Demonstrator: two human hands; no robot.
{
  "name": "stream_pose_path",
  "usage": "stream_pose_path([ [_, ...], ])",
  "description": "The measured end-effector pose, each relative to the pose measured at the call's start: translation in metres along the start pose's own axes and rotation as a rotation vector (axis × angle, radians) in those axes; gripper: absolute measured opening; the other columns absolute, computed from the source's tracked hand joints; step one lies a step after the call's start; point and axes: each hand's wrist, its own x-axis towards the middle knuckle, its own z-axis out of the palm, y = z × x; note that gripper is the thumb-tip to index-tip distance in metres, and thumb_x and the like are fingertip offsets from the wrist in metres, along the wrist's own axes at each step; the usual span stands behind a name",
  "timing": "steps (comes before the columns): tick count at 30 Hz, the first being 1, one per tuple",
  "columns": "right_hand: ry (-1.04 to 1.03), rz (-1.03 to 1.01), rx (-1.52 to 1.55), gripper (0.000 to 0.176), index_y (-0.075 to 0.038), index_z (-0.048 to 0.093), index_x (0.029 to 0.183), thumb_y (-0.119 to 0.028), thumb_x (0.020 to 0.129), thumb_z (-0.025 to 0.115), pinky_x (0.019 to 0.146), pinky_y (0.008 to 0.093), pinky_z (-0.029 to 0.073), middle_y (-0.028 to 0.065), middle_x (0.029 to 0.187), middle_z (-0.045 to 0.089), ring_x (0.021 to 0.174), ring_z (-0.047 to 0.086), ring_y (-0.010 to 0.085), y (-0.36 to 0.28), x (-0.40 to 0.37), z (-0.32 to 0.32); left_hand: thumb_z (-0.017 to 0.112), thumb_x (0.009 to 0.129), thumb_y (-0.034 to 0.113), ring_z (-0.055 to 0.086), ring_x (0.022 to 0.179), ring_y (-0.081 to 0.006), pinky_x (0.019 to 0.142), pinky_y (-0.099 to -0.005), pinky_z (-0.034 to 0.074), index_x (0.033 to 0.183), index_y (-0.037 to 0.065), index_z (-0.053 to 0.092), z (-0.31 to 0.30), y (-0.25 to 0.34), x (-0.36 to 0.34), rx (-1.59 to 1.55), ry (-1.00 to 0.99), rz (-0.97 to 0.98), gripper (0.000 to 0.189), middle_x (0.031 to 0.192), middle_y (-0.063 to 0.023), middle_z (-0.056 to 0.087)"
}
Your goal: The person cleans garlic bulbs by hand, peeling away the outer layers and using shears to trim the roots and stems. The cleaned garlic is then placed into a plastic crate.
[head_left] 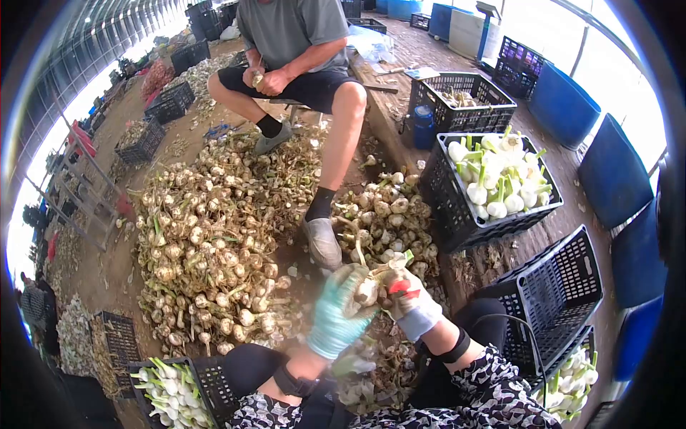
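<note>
My left hand (pixel 341 309), in a teal glove, is closed round a garlic bulb (pixel 366 291) with dirt on its skin. Close beside it, my right hand (pixel 411 300) wears a whitish glove and grips a small red-handled tool (pixel 402 287); its blade is not visible. The garlic's stalk rises between the two hands, and a cut green end shows by my right fingers. Below my hands lie loose peelings (pixel 379 382). A large heap of untrimmed garlic (pixel 207 250) spreads on the ground to the left, and a smaller heap (pixel 393 207) lies ahead.
A person (pixel 293 57) sits opposite, holding garlic, one shoe between the heaps. Black crates of white garlic stand at right (pixel 475 225) and lower left (pixel 207 379). A black crate (pixel 561 286) is tilted at my right. Blue barrels (pixel 564 107) line the right side.
</note>
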Motion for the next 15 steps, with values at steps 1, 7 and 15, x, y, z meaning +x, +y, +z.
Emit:
stream_pose_path([
  [1,0.122,0.006,-0.158,0.025,-0.005,0.052,0.102,-0.020,0.085,0.061,0.061,0.0220,0.044,-0.0008,0.086,0.056,0.072,0.054,0.0095,0.000,0.006,0.002,0.079,0.060,0.005,0.052,0.105,-0.0260,0.085,-0.0336,0.046,0.116,0.005,0.052,0.003,0.000,0.000,0.104,0.005,0.083,0.062,0.117,-0.0134,0.049],
  [7,0.099,-0.036,-0.210,0.028,0.001,0.052,0.110,-0.010,0.086,0.059,0.069,0.0247,0.048,0.0030,0.096,0.060,0.079,0.058,0.0105,-0.013,0.010,-0.002,0.080,0.058,0.007,0.053,0.104,-0.0261,0.086,-0.0338,0.045,0.119,0.008,0.053,0.015,0.000,0.004,-0.062,0.006,-0.060,0.067,0.116,-0.0107,0.051],
  [15,-0.172,-0.073,-0.244,0.038,0.003,0.052,0.111,-0.017,0.082,0.065,0.072,0.0253,0.048,0.0054,0.099,0.061,0.084,0.058,0.0110,-0.032,0.004,-0.007,0.080,0.061,0.011,0.055,0.100,-0.0269,0.085,-0.0337,0.046,0.118,0.004,0.052,0.016,-0.004,0.010,0.067,0.024,0.054,0.064,0.112,-0.0130,0.052],
])
